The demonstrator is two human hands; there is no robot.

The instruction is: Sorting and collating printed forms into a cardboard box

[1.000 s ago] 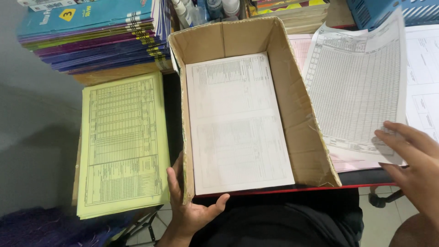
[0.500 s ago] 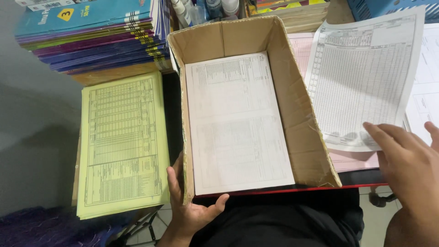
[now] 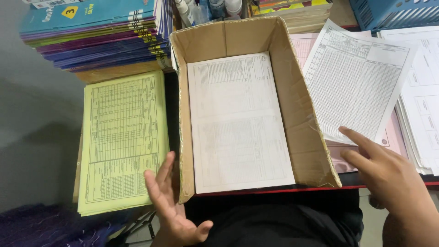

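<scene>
Clearly the white gridded sheet under the right hand is light, limp and easily creased; spread fingers press its near corner, the best place to pinch. The left hand, open and empty, rests beside the cardboard box.

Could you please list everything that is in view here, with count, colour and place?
cardboard box: one, brown, centre, open top
white printed sheets: a stack, inside the box
yellow forms: one stack, left of the box
books: one pile, blue, purple and teal, top left
loose white form: one, right of the box, on pink sheets
white papers: one stack, far right
blue basket: one, top right
bottles: several, behind the box
left hand: open, at the box's near left corner
right hand: fingers on the loose form's near edge
</scene>
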